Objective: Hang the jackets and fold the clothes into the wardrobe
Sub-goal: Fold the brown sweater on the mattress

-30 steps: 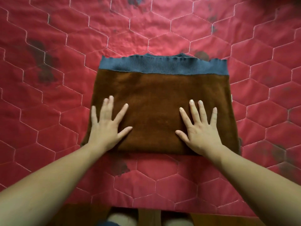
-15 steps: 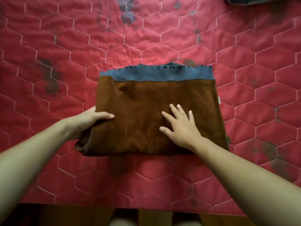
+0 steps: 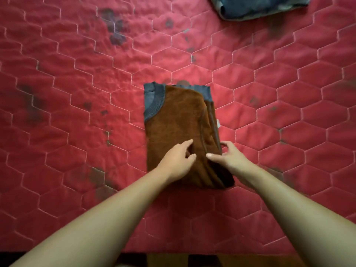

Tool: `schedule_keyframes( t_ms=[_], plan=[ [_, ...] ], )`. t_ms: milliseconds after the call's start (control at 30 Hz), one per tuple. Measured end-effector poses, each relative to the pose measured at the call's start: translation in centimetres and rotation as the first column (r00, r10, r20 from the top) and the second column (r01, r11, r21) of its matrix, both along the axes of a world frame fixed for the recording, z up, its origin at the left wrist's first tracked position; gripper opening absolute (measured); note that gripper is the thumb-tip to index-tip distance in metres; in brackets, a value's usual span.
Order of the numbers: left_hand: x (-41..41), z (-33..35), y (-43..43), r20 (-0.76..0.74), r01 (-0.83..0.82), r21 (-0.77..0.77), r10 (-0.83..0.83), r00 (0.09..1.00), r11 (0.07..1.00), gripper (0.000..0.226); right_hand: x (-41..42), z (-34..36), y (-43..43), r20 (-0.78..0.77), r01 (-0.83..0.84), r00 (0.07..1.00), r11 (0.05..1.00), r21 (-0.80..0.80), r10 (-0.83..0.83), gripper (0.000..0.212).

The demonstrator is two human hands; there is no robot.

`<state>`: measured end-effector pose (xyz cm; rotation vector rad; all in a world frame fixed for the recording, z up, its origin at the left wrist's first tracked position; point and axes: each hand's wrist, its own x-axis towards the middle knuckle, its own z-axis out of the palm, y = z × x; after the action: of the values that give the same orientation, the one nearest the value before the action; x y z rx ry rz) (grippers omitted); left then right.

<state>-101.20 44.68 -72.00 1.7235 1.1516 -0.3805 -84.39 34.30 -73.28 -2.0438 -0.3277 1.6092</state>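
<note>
Folded on the red quilt (image 3: 77, 74), the brown sweater (image 3: 177, 120) could spill open if lifted, since only the right hand (image 3: 229, 157) pinches its layered edge (left hand (image 3: 177, 158) rests atop, fingers relaxed).

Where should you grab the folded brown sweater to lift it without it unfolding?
Likely the right long edge of the brown sweater, coming from the right: the loose layer ends stack there, so one pinch traps them all. The right hand grips there now; the left hand rests on top. The left edge looks like a closed fold.
</note>
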Motion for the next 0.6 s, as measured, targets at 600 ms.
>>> schedule_keyframes(
  t_ms=[600],
  plan=[
    [-5.4, -7.5, -5.8, -0.254, 0.356, 0.599, -0.251, 0.934, 0.718, 0.07, -1.5, -6.5, 7.8, 0.829, -0.743, 0.21, 0.636, -0.209, 0.518, 0.069]
  ],
)
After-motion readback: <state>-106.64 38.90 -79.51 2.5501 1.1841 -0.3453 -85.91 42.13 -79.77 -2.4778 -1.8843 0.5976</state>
